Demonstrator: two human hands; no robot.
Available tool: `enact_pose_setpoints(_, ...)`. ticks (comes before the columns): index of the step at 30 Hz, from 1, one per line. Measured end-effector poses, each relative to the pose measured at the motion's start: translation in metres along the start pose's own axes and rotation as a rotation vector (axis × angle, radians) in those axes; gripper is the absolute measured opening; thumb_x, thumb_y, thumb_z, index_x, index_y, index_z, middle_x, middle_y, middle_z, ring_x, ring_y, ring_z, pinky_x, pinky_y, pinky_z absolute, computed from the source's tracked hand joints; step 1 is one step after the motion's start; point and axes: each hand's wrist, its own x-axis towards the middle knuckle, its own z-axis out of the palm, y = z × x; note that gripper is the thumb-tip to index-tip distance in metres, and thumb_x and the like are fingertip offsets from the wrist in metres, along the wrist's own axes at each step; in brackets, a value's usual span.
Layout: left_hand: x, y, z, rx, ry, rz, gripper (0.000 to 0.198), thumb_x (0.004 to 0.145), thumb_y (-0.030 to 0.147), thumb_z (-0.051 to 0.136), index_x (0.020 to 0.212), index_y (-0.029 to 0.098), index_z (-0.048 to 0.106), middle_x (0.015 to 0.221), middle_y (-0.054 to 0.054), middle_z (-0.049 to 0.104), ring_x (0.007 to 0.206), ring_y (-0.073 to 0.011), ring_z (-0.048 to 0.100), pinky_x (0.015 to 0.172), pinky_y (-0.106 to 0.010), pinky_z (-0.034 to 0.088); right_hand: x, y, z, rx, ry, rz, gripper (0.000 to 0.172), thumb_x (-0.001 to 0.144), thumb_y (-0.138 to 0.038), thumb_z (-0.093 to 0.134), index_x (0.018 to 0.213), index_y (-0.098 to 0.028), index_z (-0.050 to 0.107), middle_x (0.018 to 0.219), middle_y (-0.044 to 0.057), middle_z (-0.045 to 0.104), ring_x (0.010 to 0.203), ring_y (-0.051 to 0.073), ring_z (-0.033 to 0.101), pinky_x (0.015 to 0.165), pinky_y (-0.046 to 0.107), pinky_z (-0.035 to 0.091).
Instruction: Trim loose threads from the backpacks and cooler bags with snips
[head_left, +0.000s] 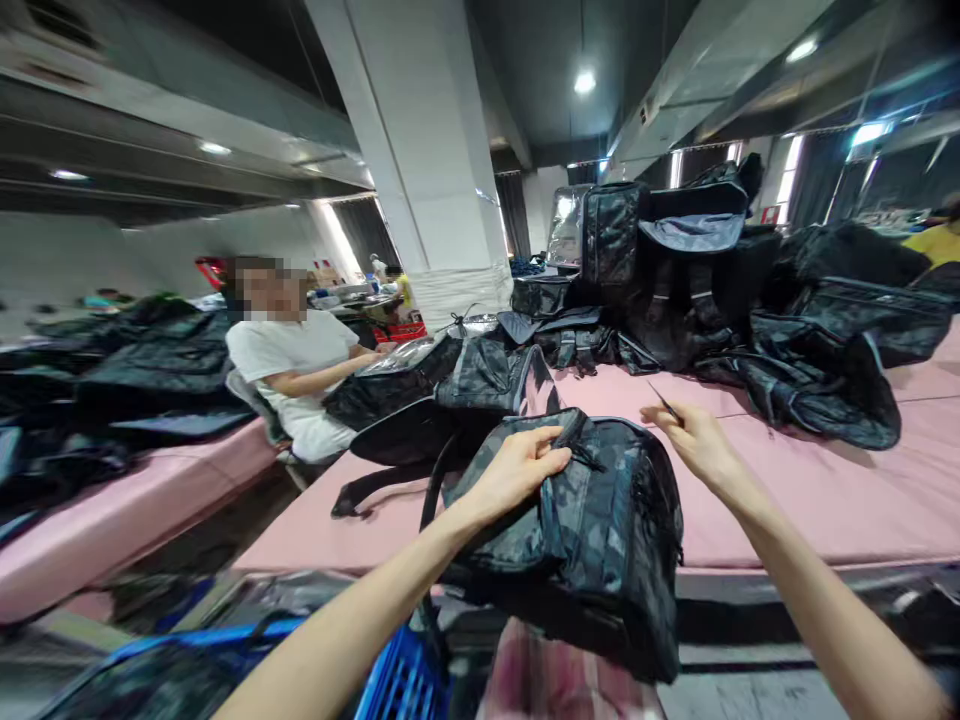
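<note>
You are steadying the camouflage backpack [600,510] on the near side of the worktop [795,500], left hand [514,465] seemingly pinching its top, right hand [701,445] pinching a pointed tool [664,402] between fingers, ideally angling the tip clear of fabric.

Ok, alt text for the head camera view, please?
The left hand is on a dark camouflage fabric bag at a pink table; the right hand holds a slim dark pointed tool. Beyond are more dark bags and a seated person in white.
</note>
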Motion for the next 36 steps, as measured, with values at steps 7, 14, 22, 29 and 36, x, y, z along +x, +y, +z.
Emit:
enact_pose_setpoints(7,0.002,0.000,0.004,-0.111,0.027,0.072,0.052,0.074,0.041,0.057,0.115,0.009,0.057,0.075,-0.004,0.061,0.067,-0.0155,0.052,0.061,-0.023,0.039,-0.050,-0.029,-0.011,-0.129,-0.181,-0.185,0.023,0.077,-0.038,0.058,0.093,-0.021,0.060,0.088,0.003,0.067,0.078,0.018,0.062,0.069,0.028,0.046)
enact_pose_setpoints(14,-0.008,-0.003,-0.008,-0.204,0.028,0.043,0.053,0.073,0.040,0.060,0.116,0.009,0.056,0.081,-0.005,0.063,0.071,-0.0165,0.055,0.065,-0.025,0.042,-0.053,-0.048,0.010,-0.183,-0.104,-0.443,0.015,0.084,-0.032,0.053,0.083,-0.019,0.062,0.082,0.003,0.064,0.070,0.013,0.059,0.062,0.022,0.041)
enact_pose_setpoints(22,-0.004,-0.013,-0.025,-0.420,0.194,0.034,0.056,0.060,0.040,0.072,0.106,0.009,0.064,0.075,-0.006,0.067,0.065,-0.0164,0.059,0.060,-0.024,0.045,-0.039,-0.047,0.009,0.257,0.062,-0.231,0.017,0.080,-0.033,0.057,0.076,-0.018,0.064,0.072,0.002,0.063,0.064,0.013,0.055,0.060,0.023,0.042)
enact_pose_setpoints(29,-0.028,-0.051,-0.076,-0.570,0.669,0.044,0.066,0.049,0.042,0.078,0.104,0.009,0.065,0.082,-0.008,0.070,0.074,-0.0207,0.063,0.070,-0.028,0.050,-0.067,0.018,0.015,0.542,0.245,0.254,0.039,0.060,-0.045,0.071,0.085,-0.015,0.067,0.069,0.003,0.060,0.052,0.010,0.044,0.045,0.022,0.033)
enact_pose_setpoints(36,-0.038,-0.102,-0.075,-0.643,0.809,-0.003,0.063,0.046,0.039,0.079,0.102,0.013,0.066,0.089,-0.006,0.070,0.076,-0.0178,0.063,0.075,-0.027,0.050,-0.089,0.080,0.085,0.442,0.055,0.334,0.046,0.070,-0.054,0.055,0.080,-0.011,0.068,0.055,0.002,0.055,0.048,0.012,0.045,0.046,0.024,0.035)
